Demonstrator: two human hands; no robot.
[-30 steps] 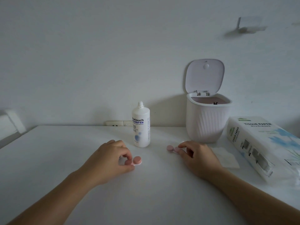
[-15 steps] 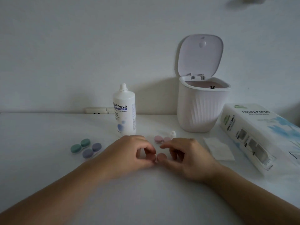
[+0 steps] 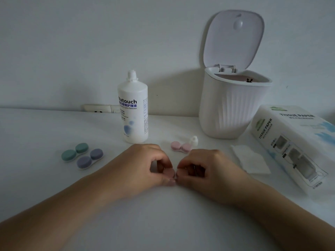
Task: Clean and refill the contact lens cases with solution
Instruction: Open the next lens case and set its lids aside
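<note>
A: Where the hands meet, what is held?
B: A pink lens case (image 3: 169, 173) is pinched by the left hand (image 3: 143, 165); the right hand (image 3: 206, 169) is curled at its other end, its grip hidden.
A: And beyond?
B: A second pink case (image 3: 180, 147) is just behind; the solution bottle (image 3: 133, 113) further back.

Left hand (image 3: 143, 165) and right hand (image 3: 208, 169) meet, fingers curled, pinching.

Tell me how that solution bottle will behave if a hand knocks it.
The solution bottle stands tall on a narrow base, so a high knock would probably tip it. Its round body suggests that it would roll once down. Its cap seems to be off, lying by the pink case, so it might leak.
</note>
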